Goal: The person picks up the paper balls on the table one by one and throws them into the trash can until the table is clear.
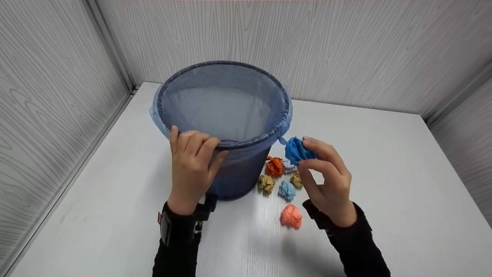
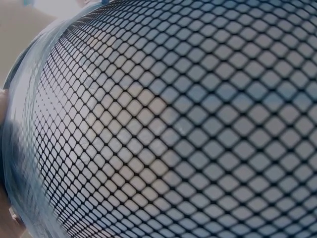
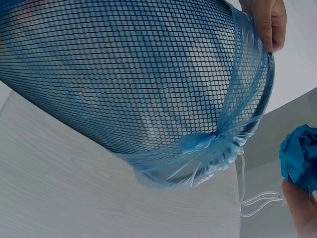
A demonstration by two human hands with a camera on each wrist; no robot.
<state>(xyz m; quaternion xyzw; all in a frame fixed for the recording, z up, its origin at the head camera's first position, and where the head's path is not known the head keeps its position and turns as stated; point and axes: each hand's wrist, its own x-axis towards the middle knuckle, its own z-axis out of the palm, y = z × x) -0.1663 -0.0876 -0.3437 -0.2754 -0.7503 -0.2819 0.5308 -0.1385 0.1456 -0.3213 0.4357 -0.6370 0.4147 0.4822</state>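
Observation:
A dark mesh wastebasket [image 1: 238, 177] lined with a thin blue plastic bag [image 1: 284, 115] stands on the white table. My left hand [image 1: 192, 161] grips its near rim, fingers over the edge and thumb outside. In the head view my right hand [image 1: 326, 177] pinches a crumpled blue paper ball [image 1: 298, 151] between thumb and fingers, just right of the rim. That blue ball [image 3: 299, 158] also shows at the right edge of the right wrist view. The left wrist view is filled by the basket's mesh wall [image 2: 173, 124]. A knot in the bag [image 3: 198, 141] bunches below the rim.
Right of the basket's base lie several crumpled paper balls: an orange one [image 1: 275, 166], tan ones [image 1: 266, 184], a white one [image 1: 288, 166] and a light blue one [image 1: 287, 190]. A coral one [image 1: 291, 216] sits nearer. Wood-grain panels [image 1: 346, 50] enclose the table.

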